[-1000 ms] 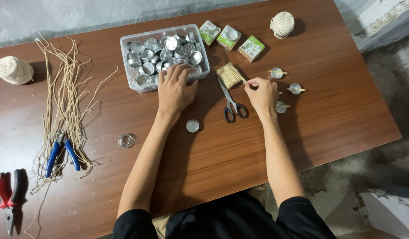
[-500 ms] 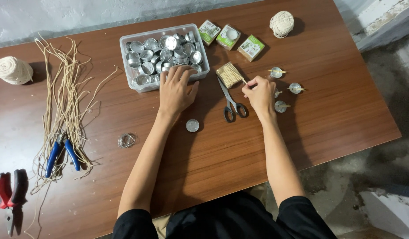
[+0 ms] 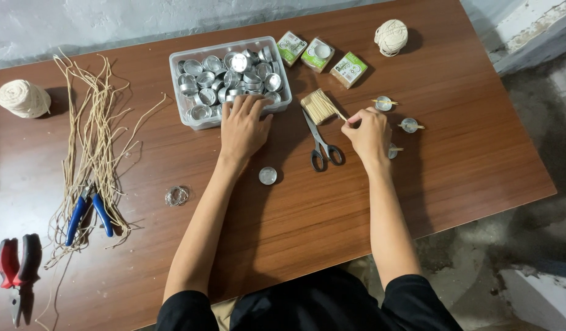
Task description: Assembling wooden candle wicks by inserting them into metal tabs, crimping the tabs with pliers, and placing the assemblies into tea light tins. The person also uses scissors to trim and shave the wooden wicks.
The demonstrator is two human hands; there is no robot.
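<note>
The person leans over a brown wooden table with both bare arms stretched out. The left hand lies flat, fingers spread wide and holding nothing, its fingertips touching the near wall of a clear plastic tub piled with small metal cups. The right hand is drawn narrow, thumb and forefinger pinched on a thin wooden stick that runs up toward a bundle of sticks lying just beside it. A pair of black-handled scissors rests between the two hands. Right of the pinching hand sit three little cups with sticks laid across them, one partly hidden behind the knuckles. A single cup stands alone near the left wrist. Far to the left lie loose strands of pale cord, blue-handled pliers and a ball of twine.
</note>
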